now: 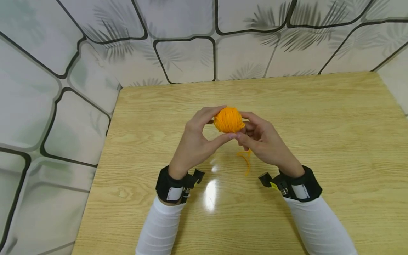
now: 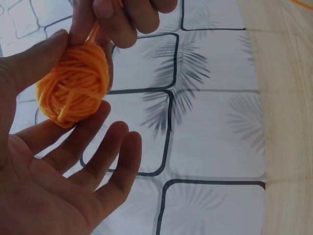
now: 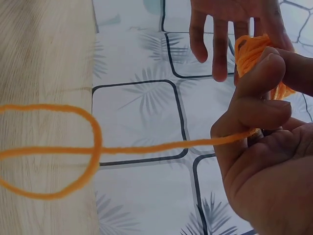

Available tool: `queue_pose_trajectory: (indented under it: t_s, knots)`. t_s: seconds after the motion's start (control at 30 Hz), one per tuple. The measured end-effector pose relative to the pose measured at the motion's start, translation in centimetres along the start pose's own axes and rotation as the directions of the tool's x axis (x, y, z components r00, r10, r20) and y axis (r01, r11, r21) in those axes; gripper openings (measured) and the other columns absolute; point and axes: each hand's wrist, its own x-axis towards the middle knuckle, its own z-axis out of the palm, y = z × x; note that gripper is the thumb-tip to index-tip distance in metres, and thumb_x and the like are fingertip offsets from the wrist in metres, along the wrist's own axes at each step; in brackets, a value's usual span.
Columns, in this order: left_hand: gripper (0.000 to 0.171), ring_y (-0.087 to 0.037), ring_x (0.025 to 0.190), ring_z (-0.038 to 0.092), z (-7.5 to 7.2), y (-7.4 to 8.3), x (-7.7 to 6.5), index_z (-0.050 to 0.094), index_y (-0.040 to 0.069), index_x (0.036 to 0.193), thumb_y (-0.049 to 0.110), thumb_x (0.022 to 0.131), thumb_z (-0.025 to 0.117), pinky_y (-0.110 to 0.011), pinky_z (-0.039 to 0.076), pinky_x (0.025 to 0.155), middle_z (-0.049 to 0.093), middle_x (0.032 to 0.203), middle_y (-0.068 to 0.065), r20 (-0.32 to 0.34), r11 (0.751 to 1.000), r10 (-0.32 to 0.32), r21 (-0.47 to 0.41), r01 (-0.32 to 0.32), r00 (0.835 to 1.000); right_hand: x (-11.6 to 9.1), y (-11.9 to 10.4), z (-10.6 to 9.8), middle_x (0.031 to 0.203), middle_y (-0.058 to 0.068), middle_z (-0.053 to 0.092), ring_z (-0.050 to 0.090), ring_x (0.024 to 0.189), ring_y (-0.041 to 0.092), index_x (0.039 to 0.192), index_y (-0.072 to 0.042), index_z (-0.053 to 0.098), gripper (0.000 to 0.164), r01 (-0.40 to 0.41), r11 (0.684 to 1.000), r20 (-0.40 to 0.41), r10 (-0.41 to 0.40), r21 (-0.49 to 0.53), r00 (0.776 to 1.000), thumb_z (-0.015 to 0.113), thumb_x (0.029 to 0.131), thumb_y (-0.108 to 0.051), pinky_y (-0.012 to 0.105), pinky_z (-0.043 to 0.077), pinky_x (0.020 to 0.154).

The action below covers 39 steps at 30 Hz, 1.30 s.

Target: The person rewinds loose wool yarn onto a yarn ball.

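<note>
An orange ball of yarn point(image 1: 228, 120) is held up above the table between both hands. My left hand point(image 1: 197, 136) grips it from the left, thumb on the near side and fingers behind. In the left wrist view the wound strands of the yarn ball point(image 2: 73, 85) show between thumb and fingertips. My right hand point(image 1: 264, 140) is at the ball's right side, its thumb tip close to the left thumb. A loose yarn strand point(image 3: 161, 146) runs out from the right hand's curled fingers point(image 3: 259, 110) and loops below, over the table.
The wooden table point(image 1: 134, 198) spreads beneath both hands. A pale wall point(image 1: 188, 60) with dark outlines and leaf prints stands along the table's far and left edges. Each wrist wears a black strap point(image 1: 301, 184) with a small camera.
</note>
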Motion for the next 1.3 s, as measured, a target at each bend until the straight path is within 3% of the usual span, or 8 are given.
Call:
queue_pose_trajectory:
  t_s: [0.27,0.53,0.6,0.7,0.87,1.03,1.13,1.3]
  knots:
    - [0.058,-0.025,0.126,0.047,0.1,0.0,0.0,0.064,0.002,0.132,0.026,0.084,0.087,-0.04,0.041,0.105,0.058,0.131,-0.011,-0.01,0.988,0.017,0.151,-0.015,1.0,0.1,-0.1,0.1,0.079,0.007,0.063,0.053,0.061,0.022,0.142,0.001,0.05,0.043,-0.037,0.998,-0.021,0.036,-0.053,0.999,0.058,0.1,0.006,0.027,0.049,0.052]
    - [0.051,-0.031,0.142,0.034,0.2,-0.3,0.2,0.068,-0.001,0.117,0.018,0.076,0.092,-0.046,0.025,0.118,0.049,0.14,-0.019,-0.119,0.975,0.148,0.185,-0.124,0.982,0.0,0.0,0.1,0.075,0.008,0.058,0.052,0.057,0.024,0.125,0.001,0.06,0.022,-0.044,0.997,-0.011,0.043,-0.067,0.999,0.058,0.103,-0.004,0.026,0.048,0.052]
    - [0.051,-0.031,0.144,0.032,0.1,-0.3,0.2,0.067,-0.003,0.116,0.015,0.075,0.092,-0.047,0.025,0.119,0.049,0.141,-0.02,-0.148,0.981,0.159,0.137,-0.139,0.976,0.0,0.2,0.2,0.073,0.009,0.056,0.051,0.057,0.023,0.11,0.001,0.064,0.013,-0.024,0.999,0.014,0.024,-0.042,1.0,0.056,0.105,-0.008,0.026,0.046,0.052]
    - [0.048,-0.028,0.144,0.034,0.0,-0.1,0.2,0.068,-0.003,0.117,0.021,0.082,0.088,-0.047,0.029,0.117,0.049,0.142,-0.02,-0.165,0.993,0.119,0.001,-0.121,0.979,0.0,0.8,0.1,0.07,0.009,0.053,0.049,0.058,0.021,0.097,0.001,0.065,0.02,0.013,1.0,0.083,-0.015,0.021,0.996,0.053,0.107,-0.012,0.028,0.044,0.052]
    - [0.056,-0.026,0.135,0.045,-0.3,-0.2,0.2,0.067,-0.006,0.12,0.043,0.094,0.072,-0.045,0.039,0.111,0.052,0.14,-0.018,-0.172,0.972,0.01,-0.23,-0.05,0.985,0.0,1.8,-0.4,0.069,0.007,0.052,0.043,0.055,0.018,0.104,0.002,0.068,0.023,0.012,0.994,0.225,-0.037,0.108,0.974,0.051,0.108,-0.014,0.031,0.039,0.048]
    - [0.034,-0.024,0.129,0.049,-0.7,-0.6,0.4,0.063,-0.011,0.124,0.009,0.097,0.07,-0.044,0.046,0.106,0.056,0.133,-0.018,-0.211,0.941,-0.128,-0.333,0.052,0.969,-0.1,2.2,-0.9,0.068,0.009,0.051,0.037,0.052,0.018,0.103,-0.002,0.068,0.032,0.013,0.989,0.223,-0.046,0.15,0.974,0.043,0.111,-0.02,0.032,0.032,0.045]
    - [0.03,-0.023,0.125,0.053,-0.9,-0.7,0.4,0.064,-0.009,0.125,0.001,0.096,0.068,-0.043,0.049,0.103,0.059,0.13,-0.015,-0.216,0.912,-0.217,-0.392,0.119,0.952,0.0,2.2,-0.8,0.067,0.013,0.049,0.034,0.051,0.019,0.098,-0.003,0.068,0.036,0.016,0.983,0.215,-0.056,0.183,0.975,0.039,0.112,-0.02,0.032,0.029,0.045]
    - [0.058,-0.026,0.113,0.057,-0.9,-0.7,0.3,0.062,-0.01,0.125,0.038,0.095,0.074,-0.04,0.051,0.096,0.063,0.122,-0.013,-0.145,0.824,-0.285,-0.542,0.164,0.948,0.4,2.4,-0.3,0.067,0.011,0.049,0.038,0.053,0.019,0.094,-0.005,0.067,0.032,-0.038,0.989,0.253,0.0,0.146,0.967,0.042,0.111,-0.016,0.03,0.034,0.047]
